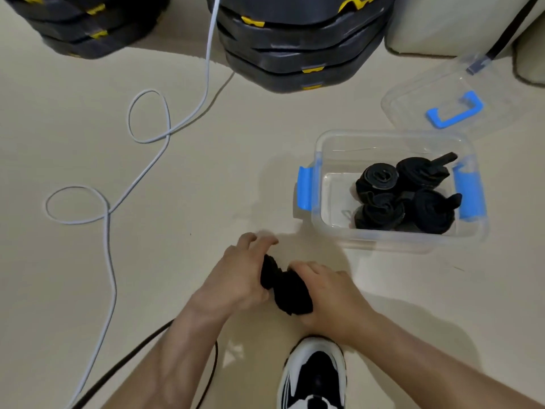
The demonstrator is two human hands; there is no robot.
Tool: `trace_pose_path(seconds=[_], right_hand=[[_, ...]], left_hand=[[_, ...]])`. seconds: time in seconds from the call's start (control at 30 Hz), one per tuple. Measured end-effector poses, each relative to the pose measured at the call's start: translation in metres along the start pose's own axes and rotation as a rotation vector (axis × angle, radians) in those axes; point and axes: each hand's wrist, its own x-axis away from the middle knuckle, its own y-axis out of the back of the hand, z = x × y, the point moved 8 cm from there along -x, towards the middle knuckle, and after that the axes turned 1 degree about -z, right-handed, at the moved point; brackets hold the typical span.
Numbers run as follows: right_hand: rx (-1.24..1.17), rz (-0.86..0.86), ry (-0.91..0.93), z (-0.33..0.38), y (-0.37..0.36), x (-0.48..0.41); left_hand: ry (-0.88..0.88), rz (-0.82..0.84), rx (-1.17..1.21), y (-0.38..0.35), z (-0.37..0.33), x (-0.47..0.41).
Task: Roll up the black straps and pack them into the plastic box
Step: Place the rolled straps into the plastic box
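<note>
A black strap point(287, 287) sits bunched between both hands, low in the middle of the view, just above the floor. My left hand point(240, 268) grips its left end with the thumb under and the fingers spread over the top. My right hand point(326, 290) wraps around the thicker rolled part from the right. To the upper right stands the clear plastic box point(327, 160) with blue latches, its top open. Several rolled black straps point(405, 193) lie packed in its right half.
The box's clear lid point(442, 93) with a blue handle lies behind the box. Black stacked cases with yellow clips point(298, 39) stand at the back. A white cable point(153, 160) loops across the floor on the left. A black-and-white shoe point(314, 376) is at the bottom.
</note>
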Motion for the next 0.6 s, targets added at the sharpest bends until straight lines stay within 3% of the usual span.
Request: trace_pose_path(seconds=[0.07,0.17,0.27,0.37,0.43,0.5,0.6], right_hand=[[-0.109,0.005,-0.014,0.009,0.019,0.006],[-0.534,0.035,-0.018,0.025,0.071,0.021],[-0.781,-0.136,-0.033,0.024,0.152,0.027],[-0.77,-0.503,-0.135,-0.009,0.228,0.023],[-0.716,-0.628,-0.226,-0.032,0.253,0.012],[-0.607,-0.614,-0.291,-0.047,0.255,-0.009],[-0.417,-0.454,-0.326,-0.06,0.231,-0.041]], left_hand=[[-0.011,-0.074,0.042,0.005,0.001,0.0],[0.028,-0.082,0.083,0.018,0.004,0.004],[0.11,-0.154,0.097,0.046,0.003,0.01],[0.14,-0.343,0.218,0.094,-0.016,0.021],[0.114,-0.467,0.382,0.126,-0.033,0.029],[0.06,-0.515,0.546,0.147,-0.052,0.03],[-0.052,-0.508,0.638,0.163,-0.078,0.026]])
